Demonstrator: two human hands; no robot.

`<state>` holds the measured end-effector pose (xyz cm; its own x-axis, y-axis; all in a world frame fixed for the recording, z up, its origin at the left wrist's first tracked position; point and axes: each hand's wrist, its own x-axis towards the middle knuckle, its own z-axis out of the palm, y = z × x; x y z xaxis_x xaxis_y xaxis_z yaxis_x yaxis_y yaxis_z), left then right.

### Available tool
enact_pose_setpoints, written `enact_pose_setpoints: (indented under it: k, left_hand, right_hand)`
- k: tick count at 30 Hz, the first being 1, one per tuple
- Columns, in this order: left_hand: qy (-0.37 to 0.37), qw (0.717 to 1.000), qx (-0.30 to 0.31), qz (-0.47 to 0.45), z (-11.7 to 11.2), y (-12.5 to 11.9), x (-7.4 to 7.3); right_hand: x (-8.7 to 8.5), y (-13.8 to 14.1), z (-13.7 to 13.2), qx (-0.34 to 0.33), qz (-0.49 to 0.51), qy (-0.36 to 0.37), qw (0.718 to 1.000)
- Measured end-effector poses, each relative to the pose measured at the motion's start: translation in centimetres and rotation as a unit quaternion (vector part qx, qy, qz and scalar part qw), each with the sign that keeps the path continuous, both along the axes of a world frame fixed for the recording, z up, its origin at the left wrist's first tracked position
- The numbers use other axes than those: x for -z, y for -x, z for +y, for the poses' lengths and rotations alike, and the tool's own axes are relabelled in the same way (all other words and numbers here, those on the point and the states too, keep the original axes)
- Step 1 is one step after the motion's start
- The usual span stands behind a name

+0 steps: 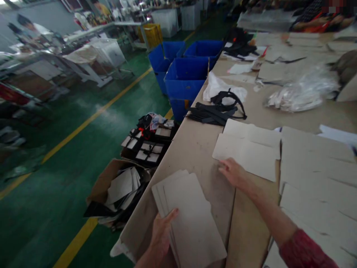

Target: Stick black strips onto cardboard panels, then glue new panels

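My left hand (163, 230) grips a fanned stack of pale grey cardboard sheets (192, 216), thumb on top, over the near left part of the table. The sheets have rounded corners and small notches in their edges. At the near left corner of another cardboard sheet (251, 154) is my right hand (232, 172), its fingers curled together. Whether they pinch that sheet's edge or only rest beside it cannot be made out. Under and behind this sheet lies a second sheet (248, 130). Rows of overlapping cardboard sheets (312, 167) cover the table's right side.
Black straps (209, 113) and a white plastic bag (223, 87) lie farther along the table (192, 149). Clear plastic bags (304, 91) sit to the right. Below the left edge stand a carton of cardboard pieces (103, 178) and blue bins (186, 74). People work in the background.
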<state>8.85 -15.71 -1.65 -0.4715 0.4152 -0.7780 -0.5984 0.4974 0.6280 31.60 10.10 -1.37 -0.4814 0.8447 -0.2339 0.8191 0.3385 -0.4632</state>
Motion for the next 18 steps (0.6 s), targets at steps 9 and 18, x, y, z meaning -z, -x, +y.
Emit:
enact_pose_setpoints:
  k: [9, 18]
  left_hand:
    - [-0.049, 0.998, -0.005, -0.031, -0.4, 0.1, -0.6]
    - [-0.01, 0.994, 0.101, 0.045, -1.3, 2.0, 0.5]
  right_hand:
    - [2.3, 4.2, -18.4, 0.152, 0.163, 0.115, 0.968]
    - [-0.5, 5.0, -19.0, 0.231, 0.249, 0.269, 0.901]
